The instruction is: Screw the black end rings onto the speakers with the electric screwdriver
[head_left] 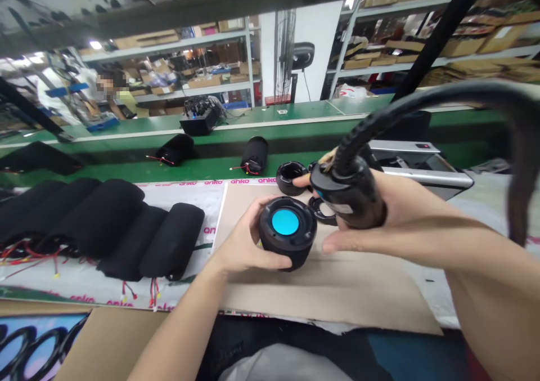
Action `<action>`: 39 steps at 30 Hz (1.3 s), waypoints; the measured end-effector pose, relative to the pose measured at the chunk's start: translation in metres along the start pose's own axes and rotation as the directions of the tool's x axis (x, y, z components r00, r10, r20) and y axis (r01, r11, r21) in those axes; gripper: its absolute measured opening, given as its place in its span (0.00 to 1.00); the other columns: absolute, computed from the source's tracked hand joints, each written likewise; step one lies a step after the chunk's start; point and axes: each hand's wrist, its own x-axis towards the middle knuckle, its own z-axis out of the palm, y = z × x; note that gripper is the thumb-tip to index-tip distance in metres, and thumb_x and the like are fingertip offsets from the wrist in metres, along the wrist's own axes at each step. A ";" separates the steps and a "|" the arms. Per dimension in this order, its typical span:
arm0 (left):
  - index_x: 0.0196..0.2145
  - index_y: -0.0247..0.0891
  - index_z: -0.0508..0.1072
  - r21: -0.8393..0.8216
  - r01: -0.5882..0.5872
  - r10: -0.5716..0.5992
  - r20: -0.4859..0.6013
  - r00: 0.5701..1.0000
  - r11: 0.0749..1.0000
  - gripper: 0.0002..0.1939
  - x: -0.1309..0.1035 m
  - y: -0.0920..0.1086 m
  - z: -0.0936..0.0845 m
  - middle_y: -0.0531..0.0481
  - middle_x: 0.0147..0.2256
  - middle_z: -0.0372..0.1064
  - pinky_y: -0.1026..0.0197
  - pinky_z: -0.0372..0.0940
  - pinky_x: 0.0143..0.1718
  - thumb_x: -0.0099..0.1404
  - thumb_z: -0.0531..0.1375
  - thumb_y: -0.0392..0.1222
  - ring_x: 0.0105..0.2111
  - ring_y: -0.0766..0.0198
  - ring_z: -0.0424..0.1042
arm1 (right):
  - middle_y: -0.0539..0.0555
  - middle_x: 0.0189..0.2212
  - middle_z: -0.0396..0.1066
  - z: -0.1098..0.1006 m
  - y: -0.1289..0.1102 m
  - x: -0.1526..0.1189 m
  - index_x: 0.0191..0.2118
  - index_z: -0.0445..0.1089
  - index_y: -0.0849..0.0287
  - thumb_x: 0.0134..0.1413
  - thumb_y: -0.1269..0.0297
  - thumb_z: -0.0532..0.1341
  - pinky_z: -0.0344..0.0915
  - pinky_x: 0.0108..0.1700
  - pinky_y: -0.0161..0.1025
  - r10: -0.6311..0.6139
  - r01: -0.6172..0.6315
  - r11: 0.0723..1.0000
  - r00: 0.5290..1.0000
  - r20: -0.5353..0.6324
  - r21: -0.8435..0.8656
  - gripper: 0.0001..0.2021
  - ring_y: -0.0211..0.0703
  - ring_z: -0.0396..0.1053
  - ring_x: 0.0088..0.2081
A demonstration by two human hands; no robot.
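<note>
In the head view, the person's left hand (pixel 253 240) has its grip closed around a black cylinder (pixel 288 233), which stands on end over a brown cardboard sheet (pixel 371 291) on the desk (pixel 441 302); a bright blue disc (pixel 285 222) fills the middle of its top. The right hand (pixel 375 212) has its grip wrapped around a black handheld tool (pixel 352 192), tilted, with a thick black cable (pixel 430 97) rising from it and arching to the right. Just behind the cylinder sits a black ring-shaped part (pixel 291 177), near the right hand's extended finger. More black fabric-covered cylinders (pixel 101 218) lie side by side at the left, red wires coming from their near ends. Beyond the desk, two further dark cylinders (pixel 255 155) (pixel 177 149) lie on a green surface (pixel 211 164).
</note>
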 end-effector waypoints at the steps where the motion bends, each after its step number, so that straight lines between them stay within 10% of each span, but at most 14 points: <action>1: 0.64 0.45 0.69 -0.019 -0.001 0.001 0.037 0.999 1.000 0.52 0.003 0.000 -0.006 0.38 0.63 0.75 0.34 0.70 0.67 0.45 0.85 0.41 0.65 0.35 0.75 | 0.49 0.46 0.80 -0.003 0.003 0.004 0.56 0.75 0.49 0.44 0.52 0.82 0.73 0.35 0.35 0.002 -0.003 0.999 0.999 0.042 0.032 0.33 0.46 0.78 0.41; 8: 0.70 0.44 0.67 0.030 -0.029 0.027 0.062 0.998 0.999 0.57 -0.002 -0.004 0.000 0.36 0.70 0.69 0.35 0.66 0.70 0.47 0.84 0.50 0.71 0.33 0.69 | 0.49 0.53 0.76 0.005 0.020 0.021 0.54 0.73 0.51 0.44 0.48 0.82 0.75 0.53 0.42 -0.019 0.015 0.999 0.989 0.148 0.030 0.34 0.56 0.74 0.59; 14: 0.73 0.48 0.56 0.195 -0.099 0.156 -0.301 0.941 0.976 0.65 -0.021 -0.010 0.038 0.36 0.70 0.67 0.40 0.68 0.70 0.46 0.85 0.54 0.71 0.37 0.68 | 0.48 0.49 0.77 0.002 0.017 0.020 0.52 0.74 0.51 0.45 0.53 0.82 0.74 0.44 0.38 -0.039 0.036 0.999 0.986 0.160 0.021 0.29 0.50 0.77 0.49; 21: 0.73 0.48 0.55 0.218 -0.058 0.120 -0.283 0.952 0.974 0.61 -0.020 -0.003 0.044 0.38 0.66 0.69 0.41 0.71 0.66 0.51 0.83 0.50 0.66 0.39 0.73 | 0.44 0.32 0.75 0.001 0.012 0.012 0.61 0.72 0.46 0.49 0.47 0.80 0.63 0.29 0.32 0.019 -0.010 0.999 0.983 0.182 -0.051 0.35 0.39 0.69 0.30; 31: 0.73 0.52 0.53 0.225 -0.087 0.139 -0.226 0.964 0.970 0.59 -0.024 -0.008 0.042 0.39 0.70 0.66 0.38 0.70 0.68 0.54 0.82 0.48 0.68 0.38 0.72 | 0.42 0.30 0.74 0.001 0.006 0.016 0.54 0.73 0.50 0.49 0.52 0.80 0.64 0.29 0.31 0.011 0.003 0.998 0.975 0.222 -0.060 0.28 0.36 0.68 0.29; 39: 0.73 0.49 0.60 0.198 -0.141 0.203 -0.343 0.917 0.970 0.66 -0.018 0.002 0.053 0.37 0.71 0.66 0.37 0.65 0.73 0.43 0.80 0.73 0.72 0.33 0.67 | 0.44 0.31 0.71 0.001 0.016 0.015 0.55 0.72 0.50 0.43 0.43 0.82 0.63 0.30 0.31 0.039 -0.026 0.996 0.987 0.154 -0.087 0.36 0.38 0.67 0.30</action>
